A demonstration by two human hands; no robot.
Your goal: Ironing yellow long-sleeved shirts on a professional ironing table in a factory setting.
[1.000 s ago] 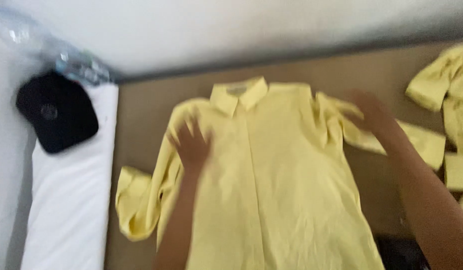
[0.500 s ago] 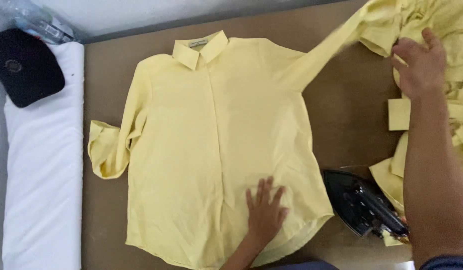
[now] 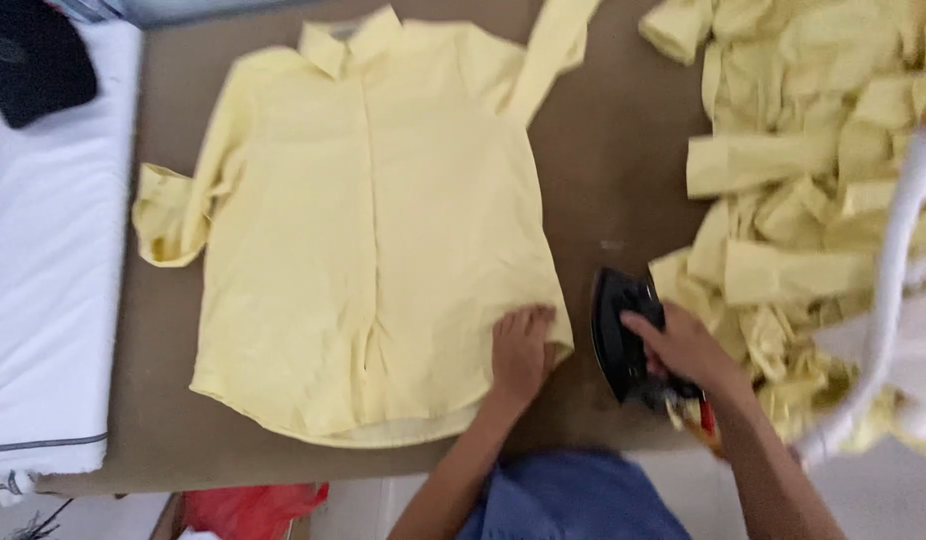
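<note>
A yellow shirt lies flat and face up on the brown board, collar at the far edge, one sleeve folded at the left. My left hand presses flat on the shirt's lower right hem corner, fingers together. My right hand grips the handle of a black iron that stands on its side just right of the shirt.
A heap of yellow garments covers the right side of the board. A white hose or cord arcs at the far right. White padding with a black object lies at the left. Red fabric shows below the board.
My right hand has come down from the garment heap and taken hold of the iron. My left hand stays on the shirt's hem. The view has shifted right.
</note>
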